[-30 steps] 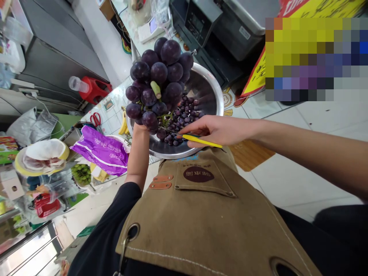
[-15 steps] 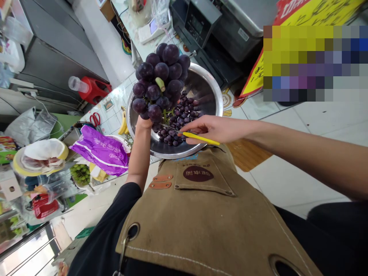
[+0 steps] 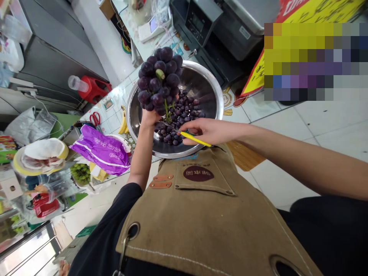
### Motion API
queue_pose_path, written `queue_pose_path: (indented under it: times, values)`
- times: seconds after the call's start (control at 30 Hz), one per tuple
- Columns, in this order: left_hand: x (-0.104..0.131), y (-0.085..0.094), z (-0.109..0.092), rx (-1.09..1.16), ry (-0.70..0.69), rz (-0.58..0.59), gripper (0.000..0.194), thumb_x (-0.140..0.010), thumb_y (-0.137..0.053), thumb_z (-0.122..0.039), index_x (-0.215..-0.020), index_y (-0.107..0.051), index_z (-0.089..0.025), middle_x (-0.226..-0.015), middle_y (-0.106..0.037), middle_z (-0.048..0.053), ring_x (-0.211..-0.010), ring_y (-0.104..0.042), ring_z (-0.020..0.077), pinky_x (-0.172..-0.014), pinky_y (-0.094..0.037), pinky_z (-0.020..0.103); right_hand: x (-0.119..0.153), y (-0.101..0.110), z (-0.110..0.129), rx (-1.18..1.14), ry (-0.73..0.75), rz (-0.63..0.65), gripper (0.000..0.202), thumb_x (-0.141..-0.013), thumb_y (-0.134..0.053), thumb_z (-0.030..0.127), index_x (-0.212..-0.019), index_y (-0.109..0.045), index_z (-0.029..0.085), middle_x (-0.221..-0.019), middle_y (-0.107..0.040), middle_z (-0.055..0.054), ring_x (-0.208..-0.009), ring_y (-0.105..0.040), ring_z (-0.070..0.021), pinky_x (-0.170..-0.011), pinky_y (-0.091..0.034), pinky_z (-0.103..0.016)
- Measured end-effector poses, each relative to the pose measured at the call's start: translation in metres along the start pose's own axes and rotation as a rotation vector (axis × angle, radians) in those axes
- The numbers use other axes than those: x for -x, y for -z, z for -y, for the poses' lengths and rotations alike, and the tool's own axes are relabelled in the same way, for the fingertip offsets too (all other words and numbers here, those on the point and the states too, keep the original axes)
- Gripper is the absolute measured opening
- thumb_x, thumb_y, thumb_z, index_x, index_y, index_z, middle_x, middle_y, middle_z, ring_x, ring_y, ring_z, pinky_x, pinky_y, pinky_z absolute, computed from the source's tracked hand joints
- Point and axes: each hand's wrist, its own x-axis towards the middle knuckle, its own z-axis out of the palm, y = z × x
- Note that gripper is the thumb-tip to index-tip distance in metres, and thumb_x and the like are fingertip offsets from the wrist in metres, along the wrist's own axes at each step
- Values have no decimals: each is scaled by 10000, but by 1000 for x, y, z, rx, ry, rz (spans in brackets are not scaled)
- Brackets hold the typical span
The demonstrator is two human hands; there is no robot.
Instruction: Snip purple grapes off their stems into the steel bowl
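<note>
My left hand (image 3: 150, 117) is closed under a large bunch of dark purple grapes (image 3: 155, 83), holding it up over the left side of a steel bowl (image 3: 213, 88). Most of its fingers are hidden behind the fruit. A thick pale stem end sticks out of the bunch, and a bare green stalk (image 3: 166, 111) shows at its lower side. My right hand (image 3: 202, 130) grips a slim cutting tool with a yellow handle (image 3: 196, 139). Its thin metal blade points at the bunch's underside; snips or knife, I cannot tell. Loose purple grapes (image 3: 191, 109) lie in the bowl.
Left of the bowl are bananas (image 3: 124, 122), red-handled scissors (image 3: 95, 119), a purple plastic bag (image 3: 100, 149) and green grapes (image 3: 81, 173). A dark machine (image 3: 198, 28) stands behind the bowl, with a yellow sign (image 3: 319, 13) to its right. A brown apron (image 3: 212, 214) covers my front.
The bunch has lowered and tipped slightly, drawing a little away from the camera, and more green stalk shows. My right hand has shifted slightly left and down with the yellow-handled tool.
</note>
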Motion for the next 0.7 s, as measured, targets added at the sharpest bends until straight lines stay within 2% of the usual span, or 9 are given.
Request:
queue_pose_path:
  times: [0.03,0.1,0.2,0.3,0.4,0.5,0.6,0.7]
  values:
    - [1,-8,-5,33,-10,16,810,-352,-941,-775,-964,-732,-287,-1066,-791,80,-1314,-692,364,-1105,-599,510,1,0,-1,39,-2,7,619,-888,-720,681,-1275,-803,205,-979,-793,-87,-810,-686,-243,-710,-515,-343]
    - [6,-23,-17,92,-21,18,859,-456,-848,-871,-1086,-740,-298,-1176,-793,104,-1334,-690,354,-1120,-596,516,5,-2,-3,85,-25,14,619,-875,-719,666,-1301,-804,226,-1226,-815,-115,-1042,-749,-319,-880,-579,-391]
    - [17,-40,-36,124,-16,-44,747,-749,-693,-869,-1240,-711,-306,-1289,-778,108,-1316,-717,303,-1121,-598,495,10,-5,-7,94,-57,-20,660,-860,-714,679,-1347,-786,241,-1335,-800,-113,-1161,-756,-354,-968,-594,-422]
    - [25,-50,-48,97,2,-193,566,-964,-612,-716,-1379,-641,-331,-1408,-744,84,-1307,-730,255,-1108,-607,469,14,-8,-9,62,-37,-70,719,-880,-673,711,-1406,-747,227,-1305,-805,-116,-1132,-759,-337,-934,-597,-407]
    - [28,-54,-49,56,-8,-318,500,-1066,-583,-550,-1534,-502,-393,-1548,-668,41,-1321,-728,217,-1100,-617,430,15,-12,-5,21,-40,-133,761,-917,-635,713,-1481,-683,205,-1195,-818,-113,-1016,-755,-302,-867,-573,-386]
    - [29,-58,-45,50,-61,-378,633,-1100,-576,-446,-1659,-278,-458,-1670,-564,15,-1351,-715,184,-1125,-609,375,11,-19,2,57,-78,-247,765,-919,-646,692,-1490,-671,183,-1149,-812,-127,-959,-739,-292,-847,-542,-381]
    - [30,-62,-39,79,-137,-442,806,-1103,-593,-406,-1711,-65,-440,-1727,-491,36,-1410,-685,187,-1196,-568,375,3,-26,10,156,-146,-355,749,-918,-663,643,-1496,-668,167,-1050,-810,-135,-877,-729,-287,-798,-519,-377]
    - [30,-65,-36,87,-188,-480,808,-1111,-581,-439,-1719,-52,-380,-1768,-419,78,-1496,-619,206,-1265,-507,409,-4,-30,15,237,-173,-425,735,-926,-661,608,-1512,-661,164,-974,-805,-127,-811,-723,-279,-767,-502,-374]
